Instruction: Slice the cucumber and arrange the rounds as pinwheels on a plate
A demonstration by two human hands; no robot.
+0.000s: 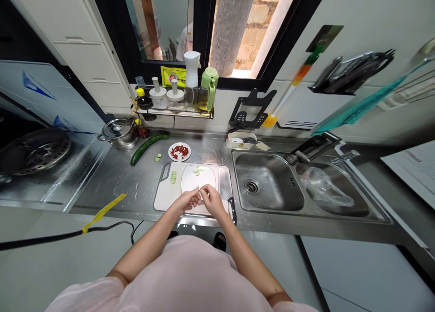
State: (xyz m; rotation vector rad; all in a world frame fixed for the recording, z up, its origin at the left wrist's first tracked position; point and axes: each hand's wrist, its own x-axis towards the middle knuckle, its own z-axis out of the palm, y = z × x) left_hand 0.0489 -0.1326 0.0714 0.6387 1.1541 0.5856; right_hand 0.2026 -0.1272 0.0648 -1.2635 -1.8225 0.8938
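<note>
No word or number can be read from here. Beyond the person's fingers point(205, 192), a flat yellow packet point(166, 75) bears blurred print and a reddish emblem point(178, 76). Far to their left, a glossy white panel point(44, 107) shows blue triangular marks point(37, 86); far to their right, a white sheet point(411, 169) carries tiny, illegible lines.

The head camera looks down over the counter point(112, 185)

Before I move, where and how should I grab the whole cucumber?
Probably best around the middle of the cucumber, from above, with the left hand, which is nearer: it lies flat on the counter, long and slightly curved, with nothing on top, while the pot stands to its left.
</note>
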